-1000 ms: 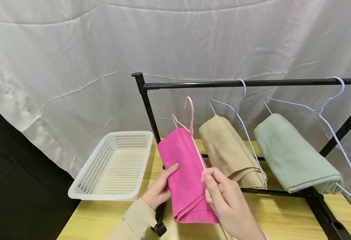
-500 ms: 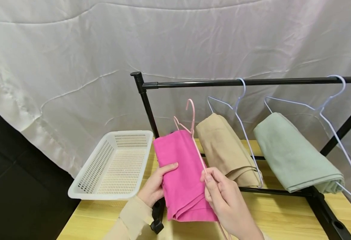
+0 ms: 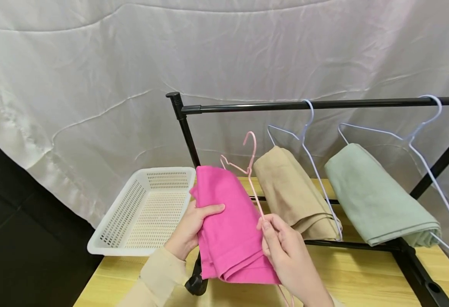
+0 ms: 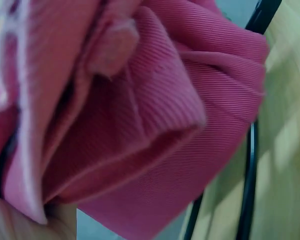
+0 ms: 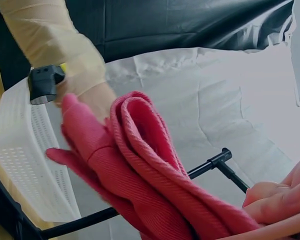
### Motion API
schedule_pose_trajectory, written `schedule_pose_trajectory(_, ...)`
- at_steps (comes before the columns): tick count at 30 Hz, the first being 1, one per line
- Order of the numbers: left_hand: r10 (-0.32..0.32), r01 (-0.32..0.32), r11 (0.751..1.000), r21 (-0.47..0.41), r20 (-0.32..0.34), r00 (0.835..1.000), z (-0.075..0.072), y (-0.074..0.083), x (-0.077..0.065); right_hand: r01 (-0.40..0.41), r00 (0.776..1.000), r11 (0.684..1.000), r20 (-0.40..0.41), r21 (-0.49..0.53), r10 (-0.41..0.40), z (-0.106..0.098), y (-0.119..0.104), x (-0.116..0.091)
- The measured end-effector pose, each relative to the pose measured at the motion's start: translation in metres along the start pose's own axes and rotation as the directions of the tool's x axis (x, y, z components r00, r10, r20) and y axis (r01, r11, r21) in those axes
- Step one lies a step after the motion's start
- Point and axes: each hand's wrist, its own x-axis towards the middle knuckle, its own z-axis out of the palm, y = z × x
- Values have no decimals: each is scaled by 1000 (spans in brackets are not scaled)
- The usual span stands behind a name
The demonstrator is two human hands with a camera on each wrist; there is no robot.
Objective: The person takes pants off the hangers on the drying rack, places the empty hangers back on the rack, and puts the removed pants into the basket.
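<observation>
A folded pink cloth (image 3: 228,238) hangs over a pink hanger (image 3: 254,149), tilted off the rack. My left hand (image 3: 188,228) grips the cloth's left side, its thumb lying across the front and its other fingers hidden behind. With thumb and fingertips, my right hand (image 3: 291,256) pinches the hanger's right arm, close to the cloth. Loose folds of the pink cloth (image 4: 225,95) fill the left wrist view. In the right wrist view, the layered edge of the cloth (image 5: 140,185) lies between my right hand (image 5: 285,200) and the other sleeve.
A black rack bar (image 3: 247,108) holds two lavender hangers, one with a beige cloth (image 3: 293,192), one with a pale green cloth (image 3: 378,196). At left stands a white perforated basket (image 3: 94,247) on the wooden table (image 3: 109,281). A grey curtain hangs behind.
My left hand has moved left, drawing the cloth's left side with it and bunching it. The hanger's hook has shifted slightly down and right; my right hand stays nearly in place.
</observation>
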Motion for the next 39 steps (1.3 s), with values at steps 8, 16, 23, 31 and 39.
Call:
schedule_pose_trajectory(8, 70, -69, 982, 178, 5, 998, 3, 24, -8, -35, 999, 999, 6, -23, 35, 5, 4, 0)
schedule_pose_trajectory(16, 150, -153, 936, 316, 33, 988, 4, 53, -22, -66, 998, 996, 10, -53, 67, 11, 2, 6)
schedule_pose_trajectory(23, 184, -179, 920, 349, 19, 983, 2, 65, -32, -110, 994, 991, -17, -82, 109, 13, 0, 6)
schedule_pose_trajectory(31, 239, -216, 897, 386, -12, 971, -1, 76, -49, -77, 997, 990, -22, -120, 75, 15, 4, 11)
schedule_pose_trajectory(39, 284, -244, 888, 390, -46, 958, 0, 84, -58, -104, 993, 986, -60, -134, 97, 12, 5, 11)
